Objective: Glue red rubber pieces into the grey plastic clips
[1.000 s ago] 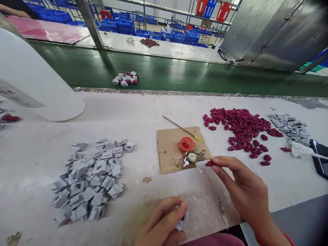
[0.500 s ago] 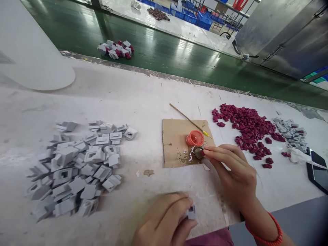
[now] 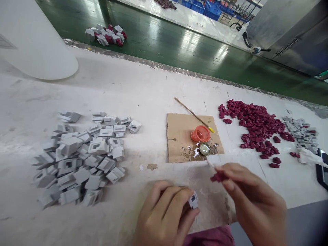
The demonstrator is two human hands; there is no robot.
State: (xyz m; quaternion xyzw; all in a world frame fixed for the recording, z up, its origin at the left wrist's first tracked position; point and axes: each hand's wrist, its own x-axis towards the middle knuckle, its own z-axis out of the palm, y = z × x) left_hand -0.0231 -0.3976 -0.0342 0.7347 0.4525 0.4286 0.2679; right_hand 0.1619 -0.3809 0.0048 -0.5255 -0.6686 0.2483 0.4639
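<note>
My left hand point(image 3: 164, 213) is at the near table edge, fingers closed on one small grey plastic housing point(image 3: 193, 201). My right hand point(image 3: 252, 198) pinches a small dark red plastic piece point(image 3: 217, 177) a little to the right of that housing. Just beyond both hands lies a brown cardboard square point(image 3: 179, 136) carrying an orange cap point(image 3: 200, 133) and a metal bottle cap point(image 3: 204, 149) with wet patches around them. A heap of grey housings point(image 3: 84, 157) lies to my left, and a pile of red pieces point(image 3: 253, 128) to my right.
A thin stick point(image 3: 194, 117) rests across the cardboard's far corner. More grey parts point(image 3: 299, 131) and a dark phone point(image 3: 323, 169) lie at the far right. A large white roll point(image 3: 33, 41) stands at the back left. A green conveyor belt point(image 3: 164, 44) carries assembled parts point(image 3: 106, 34).
My right hand drew back from the bottle cap on the cardboard toward me, carrying the red piece close to the grey housing in my left hand. The view tilted down.
</note>
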